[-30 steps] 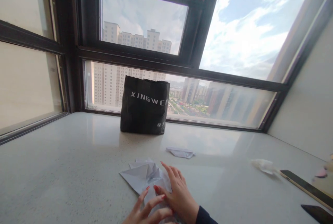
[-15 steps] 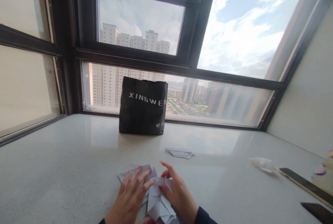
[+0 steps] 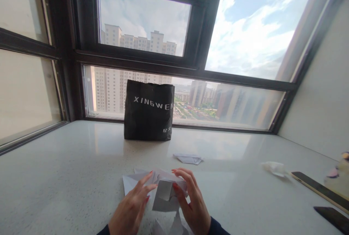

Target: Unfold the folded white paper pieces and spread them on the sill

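Note:
Between my hands a piece of folded white paper (image 3: 165, 190) stands partly raised, with creased flaps. My right hand (image 3: 192, 200) grips its right side, thumb in front and fingers behind the top edge. My left hand (image 3: 134, 202) is open, its fingers stretched toward the paper's left side; one fingertip is at its edge, and whether it touches I cannot tell. Behind the left fingers lie other folded white papers (image 3: 129, 183), flat on the white countertop (image 3: 68, 187). More pointed paper folds (image 3: 176, 226) show below, near the bottom edge, partly hidden by my right hand.
A black bag (image 3: 148, 118) with white lettering stands by the window. A folded paper piece (image 3: 188, 159) lies ahead of my hands. To the right are a crumpled white tissue-like item (image 3: 275, 168), a dark phone-like slab (image 3: 319, 189) and a dark flat object (image 3: 331, 217).
The folded paper has been lifted and turned, showing a shaded face. My left hand has drawn back off the papers to the left. My right hand has shifted slightly right, still gripping.

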A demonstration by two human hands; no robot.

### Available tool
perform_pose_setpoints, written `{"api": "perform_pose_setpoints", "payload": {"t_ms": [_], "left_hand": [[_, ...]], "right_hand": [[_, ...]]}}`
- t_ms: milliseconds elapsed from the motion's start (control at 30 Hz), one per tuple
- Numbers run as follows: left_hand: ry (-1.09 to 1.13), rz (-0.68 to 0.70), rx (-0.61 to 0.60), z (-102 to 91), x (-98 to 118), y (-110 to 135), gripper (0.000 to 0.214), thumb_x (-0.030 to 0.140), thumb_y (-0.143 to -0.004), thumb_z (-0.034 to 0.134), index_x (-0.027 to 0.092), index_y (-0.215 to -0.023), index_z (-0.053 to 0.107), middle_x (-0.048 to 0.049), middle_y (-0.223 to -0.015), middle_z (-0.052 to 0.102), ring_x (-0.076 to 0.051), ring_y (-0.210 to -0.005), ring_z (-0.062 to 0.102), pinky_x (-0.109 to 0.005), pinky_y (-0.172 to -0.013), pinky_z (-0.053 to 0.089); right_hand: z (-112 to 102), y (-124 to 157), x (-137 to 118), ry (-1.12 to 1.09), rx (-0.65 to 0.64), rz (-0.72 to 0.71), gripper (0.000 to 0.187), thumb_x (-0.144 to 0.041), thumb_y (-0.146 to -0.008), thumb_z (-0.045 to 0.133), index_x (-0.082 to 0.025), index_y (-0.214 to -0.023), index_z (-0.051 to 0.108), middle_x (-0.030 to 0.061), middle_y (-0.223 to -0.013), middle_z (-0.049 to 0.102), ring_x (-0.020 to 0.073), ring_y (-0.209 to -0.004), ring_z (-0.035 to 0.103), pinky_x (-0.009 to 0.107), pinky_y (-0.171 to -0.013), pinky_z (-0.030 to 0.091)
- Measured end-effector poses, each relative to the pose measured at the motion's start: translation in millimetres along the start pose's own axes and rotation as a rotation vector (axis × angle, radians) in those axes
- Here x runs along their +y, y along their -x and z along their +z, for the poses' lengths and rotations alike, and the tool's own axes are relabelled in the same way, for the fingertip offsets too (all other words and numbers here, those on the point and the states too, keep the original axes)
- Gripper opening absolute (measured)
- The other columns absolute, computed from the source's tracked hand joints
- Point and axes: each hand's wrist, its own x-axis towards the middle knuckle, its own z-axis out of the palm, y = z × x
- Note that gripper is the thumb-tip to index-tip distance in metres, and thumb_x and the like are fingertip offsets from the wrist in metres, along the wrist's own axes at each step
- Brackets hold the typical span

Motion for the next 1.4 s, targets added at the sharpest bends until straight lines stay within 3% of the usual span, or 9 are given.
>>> {"api": "perform_pose_setpoints", "payload": {"t_ms": [167, 300, 433, 633, 733, 833, 967, 1067, 1400], "left_hand": [[0.268, 0.016, 0.067, -6.3, 6, -4, 0.035, 0.007, -0.088, 0.028, 0.024, -0.112, 0.048, -0.0054, -0.127, 0.044, -0.018, -0.117, 0.041, -0.026, -0.086, 0.047], [0.433, -0.020, 0.157, -10.3, 16, -3, 0.028, 0.021, -0.095, 0.029, 0.028, -0.114, 0.048, -0.0057, -0.123, 0.046, -0.021, -0.110, 0.047, -0.030, -0.084, 0.049], [0.618, -0.094, 0.256, -13.1, 23, -1, 0.027, 0.034, -0.096, 0.025, 0.032, -0.117, 0.043, -0.0054, -0.127, 0.040, -0.022, -0.098, 0.056, -0.032, -0.076, 0.054], [0.151, -0.073, 0.191, 0.4, 4, 3, 0.031, 0.022, -0.091, 0.031, 0.026, -0.121, 0.040, -0.0075, -0.130, 0.039, -0.026, -0.121, 0.033, -0.049, -0.096, 0.034], [-0.184, -0.151, 0.195, 14.5, -12, 9, 0.034, 0.026, -0.088, 0.035, 0.021, -0.120, 0.044, -0.0114, -0.134, 0.034, -0.034, -0.124, 0.024, -0.062, -0.092, 0.026], [-0.317, -0.172, 0.065, 20.1, -17, 16, 0.041, 0.032, -0.086, 0.043, 0.020, -0.125, 0.041, -0.0116, -0.135, 0.033, -0.035, -0.121, 0.030, -0.062, -0.090, 0.030], [-0.288, -0.040, -0.014, 18.1, -16, 18, 0.052, 0.028, -0.082, 0.046, 0.018, -0.132, 0.032, -0.0122, -0.135, 0.033, -0.033, -0.119, 0.035, -0.054, -0.086, 0.040], [-0.176, 0.025, 0.000, 14.5, -14, 14, 0.058, 0.015, -0.076, 0.046, 0.017, -0.132, 0.031, -0.0131, -0.137, 0.030, -0.030, -0.120, 0.035, -0.050, -0.089, 0.039], [0.182, 0.000, 0.110, 3.0, 4, 2, 0.061, 0.000, -0.071, 0.032, 0.023, -0.127, 0.039, -0.0083, -0.133, 0.037, -0.023, -0.120, 0.037, -0.041, -0.095, 0.037]], "right_hand": [[4, 1, 7, 0.091, -0.176, 0.030, 0.036, -0.032, -0.079, 0.054, -0.025, -0.114, 0.049, 0.0089, -0.118, 0.049, 0.0248, -0.110, 0.045, 0.039, -0.093, 0.039], [9, 1, 18, 0.085, -0.148, 0.144, 0.051, -0.024, -0.077, 0.056, -0.023, -0.125, 0.039, 0.0092, -0.122, 0.046, 0.0235, -0.114, 0.043, 0.038, -0.096, 0.037], [11, 0, 22, 0.036, -0.115, 0.162, 0.038, -0.014, -0.077, 0.050, -0.022, -0.115, 0.047, 0.0078, -0.112, 0.053, 0.0198, -0.104, 0.052, 0.031, -0.090, 0.042], [6, -3, 11, 0.006, -0.083, 0.131, 0.008, -0.021, -0.084, 0.045, -0.020, -0.082, 0.053, 0.0054, -0.084, 0.059, 0.0171, -0.077, 0.058, 0.025, -0.068, 0.048], [0, -5, 7, -0.007, -0.004, 0.103, 0.018, -0.029, -0.088, 0.041, -0.020, -0.074, 0.049, 0.0071, -0.088, 0.057, 0.0171, -0.081, 0.057, 0.025, -0.070, 0.047], [-1, -4, 8, -0.011, -0.037, 0.086, 0.026, -0.033, -0.089, 0.036, -0.020, -0.075, 0.053, 0.0086, -0.095, 0.056, 0.0183, -0.089, 0.056, 0.026, -0.076, 0.046], [7, 1, 20, 0.006, -0.126, 0.168, 0.022, -0.036, -0.085, 0.044, -0.021, -0.095, 0.056, 0.0082, -0.102, 0.057, 0.0204, -0.098, 0.054, 0.031, -0.084, 0.045], [13, 6, 30, 0.053, -0.137, 0.280, 0.043, -0.036, -0.078, 0.055, -0.019, -0.116, 0.046, 0.0099, -0.112, 0.054, 0.0226, -0.106, 0.050, 0.036, -0.089, 0.042], [10, 5, 17, 0.069, -0.342, 0.267, 0.061, -0.040, -0.071, 0.063, -0.024, -0.126, 0.042, 0.0095, -0.127, 0.047, 0.0241, -0.111, 0.048, 0.038, -0.094, 0.037]]}}
